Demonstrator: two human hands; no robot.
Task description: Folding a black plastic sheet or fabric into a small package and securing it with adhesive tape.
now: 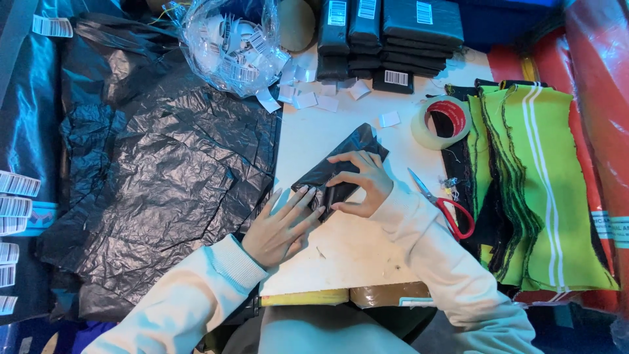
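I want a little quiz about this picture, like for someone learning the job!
1. True or false: both hands press on the small black packet on the white table.
2. Which thing lies nearest the right hand? A) scissors B) tape roll C) clear bag of labels
3. Fill in: the folded cloths stacked at the right are bright ____ with white stripes.

Key: 1 true, the left hand lies flat on its near end and the right hand's fingers rest on top. 2 A. 3 green.
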